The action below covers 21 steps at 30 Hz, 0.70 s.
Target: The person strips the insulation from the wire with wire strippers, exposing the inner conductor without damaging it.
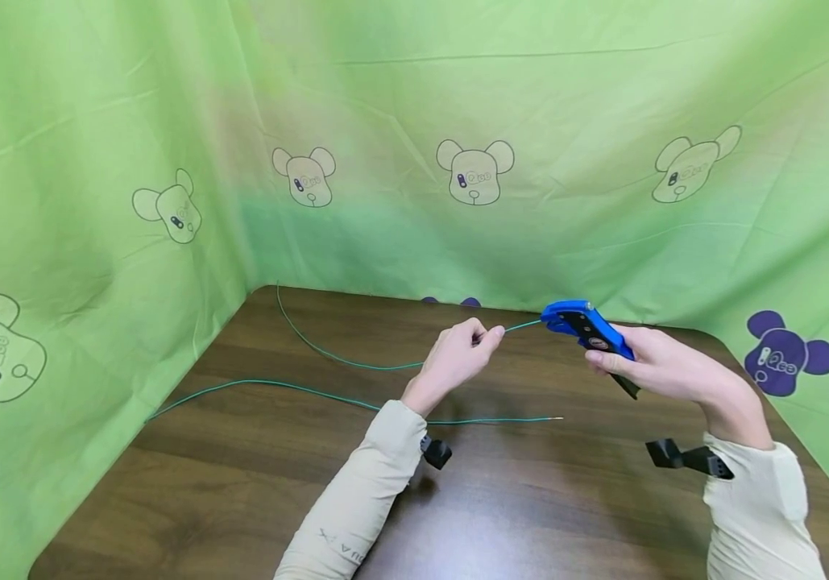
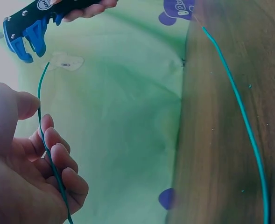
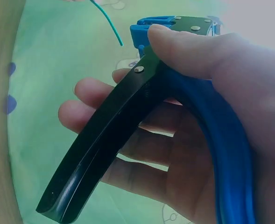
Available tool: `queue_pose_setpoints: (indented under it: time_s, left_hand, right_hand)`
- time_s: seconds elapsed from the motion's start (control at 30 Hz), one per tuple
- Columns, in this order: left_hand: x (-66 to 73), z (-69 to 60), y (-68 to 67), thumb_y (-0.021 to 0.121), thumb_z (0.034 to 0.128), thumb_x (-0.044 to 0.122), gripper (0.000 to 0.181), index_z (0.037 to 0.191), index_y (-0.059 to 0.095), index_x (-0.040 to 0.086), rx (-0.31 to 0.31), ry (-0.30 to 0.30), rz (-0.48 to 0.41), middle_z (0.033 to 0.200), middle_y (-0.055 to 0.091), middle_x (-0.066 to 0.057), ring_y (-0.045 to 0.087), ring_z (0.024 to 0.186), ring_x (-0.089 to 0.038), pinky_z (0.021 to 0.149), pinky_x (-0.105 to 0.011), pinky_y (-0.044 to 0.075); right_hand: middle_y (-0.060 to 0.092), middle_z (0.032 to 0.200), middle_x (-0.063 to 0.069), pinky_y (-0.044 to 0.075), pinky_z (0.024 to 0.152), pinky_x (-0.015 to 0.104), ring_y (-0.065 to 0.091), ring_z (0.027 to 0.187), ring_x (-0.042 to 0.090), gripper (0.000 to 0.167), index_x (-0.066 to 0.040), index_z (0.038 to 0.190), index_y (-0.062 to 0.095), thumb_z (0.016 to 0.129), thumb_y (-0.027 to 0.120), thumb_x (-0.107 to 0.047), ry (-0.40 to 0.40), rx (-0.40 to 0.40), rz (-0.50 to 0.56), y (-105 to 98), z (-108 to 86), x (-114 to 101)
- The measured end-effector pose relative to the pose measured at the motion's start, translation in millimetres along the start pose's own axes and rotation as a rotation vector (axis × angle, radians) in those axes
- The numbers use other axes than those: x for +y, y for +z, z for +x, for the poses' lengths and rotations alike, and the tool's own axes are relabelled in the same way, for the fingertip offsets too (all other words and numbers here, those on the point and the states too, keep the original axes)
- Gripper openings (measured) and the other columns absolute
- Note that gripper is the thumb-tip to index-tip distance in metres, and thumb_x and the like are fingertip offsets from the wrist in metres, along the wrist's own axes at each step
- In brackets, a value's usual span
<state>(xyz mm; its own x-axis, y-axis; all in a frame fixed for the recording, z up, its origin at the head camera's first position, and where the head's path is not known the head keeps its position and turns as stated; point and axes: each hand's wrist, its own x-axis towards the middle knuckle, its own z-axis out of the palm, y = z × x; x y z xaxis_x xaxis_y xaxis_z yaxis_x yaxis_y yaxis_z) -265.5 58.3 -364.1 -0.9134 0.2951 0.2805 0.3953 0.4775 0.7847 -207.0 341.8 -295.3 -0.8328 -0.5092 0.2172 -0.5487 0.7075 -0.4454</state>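
My left hand (image 1: 458, 354) pinches a thin green wire (image 1: 523, 325) between thumb and fingers, near the wire's tip. My right hand (image 1: 675, 374) grips a blue and black wire stripper (image 1: 588, 324), its handles spread apart in the right wrist view. The stripper's blue head points left toward the left hand. In the left wrist view, the wire's tip (image 2: 48, 63) stands a little short of the blue head (image 2: 30, 44). Below the left hand, another length of green wire (image 1: 298, 389) lies on the table, with a bare metal end (image 1: 557, 418).
The brown wooden table (image 1: 530, 524) is bordered by green cloth (image 1: 385, 97) at the back and sides. The held wire's far part (image 1: 327, 353) curves back to the table's left rear. Whether both lengths are one wire, I cannot tell. Tiny green specks (image 2: 250, 86) dot the tabletop.
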Motion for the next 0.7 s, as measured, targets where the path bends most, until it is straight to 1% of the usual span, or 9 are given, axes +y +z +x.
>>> queue_pose_setpoints:
  time_s: [0.17, 0.33, 0.47, 0.57, 0.7]
  left_hand:
    - [3.5, -3.0, -6.4, 0.052, 0.1007, 0.051, 0.036, 0.082, 0.058, 0.021, 0.006, 0.021, 0.004, 0.075, 0.056, 0.006, 0.052, 0.07, -0.011, 0.065, -0.028, 0.044]
    - [5.2, -4.8, -10.9, 0.052, 0.101, 0.049, 0.036, 0.081, 0.057, 0.02, 0.013, 0.042, 0.003, 0.075, 0.057, 0.001, 0.051, 0.067, -0.011, 0.063, -0.028, 0.042]
    - [7.6, -7.2, -14.5, 0.052, 0.1012, 0.049, 0.036, 0.081, 0.057, 0.02, 0.017, 0.056, -0.01, 0.073, 0.055, 0.002, 0.049, 0.064, -0.011, 0.061, -0.028, 0.041]
    - [10.2, -8.9, -17.0, 0.052, 0.1012, 0.049, 0.036, 0.081, 0.057, 0.02, 0.015, 0.059, -0.023, 0.071, 0.052, 0.004, 0.048, 0.063, -0.01, 0.06, -0.027, 0.041]
    - [13.9, -10.0, -19.3, 0.052, 0.101, 0.05, 0.036, 0.08, 0.057, 0.02, 0.008, 0.068, -0.028, 0.07, 0.05, 0.006, 0.048, 0.063, -0.01, 0.059, -0.027, 0.04]
  right_hand:
    - [0.06, 0.077, -0.013, 0.039, 0.057, 0.026, 0.05, 0.065, 0.004, 0.007, -0.016, 0.097, 0.062, 0.099, 0.063, -0.009, -0.026, -0.006, 0.003, -1, -0.5, -4]
    - [0.063, 0.079, -0.014, 0.039, 0.058, 0.025, 0.052, 0.066, 0.004, 0.007, -0.016, 0.098, 0.064, 0.099, 0.062, -0.009, -0.052, -0.008, 0.014, -2, -1.0, -7]
    - [0.066, 0.082, -0.014, 0.042, 0.061, 0.025, 0.056, 0.07, 0.005, 0.01, -0.016, 0.098, 0.068, 0.1, 0.061, -0.01, -0.047, -0.002, 0.018, -3, -2.2, -10]
    - [0.069, 0.087, -0.013, 0.045, 0.066, 0.024, 0.061, 0.076, 0.007, 0.012, -0.015, 0.099, 0.07, 0.101, 0.059, -0.009, -0.037, -0.01, 0.035, -5, -3.1, -13]
    - [0.072, 0.091, -0.009, 0.048, 0.071, 0.024, 0.065, 0.083, 0.01, 0.013, -0.011, 0.101, 0.069, 0.103, 0.056, -0.008, -0.019, -0.035, 0.102, -6, -3.1, -16]
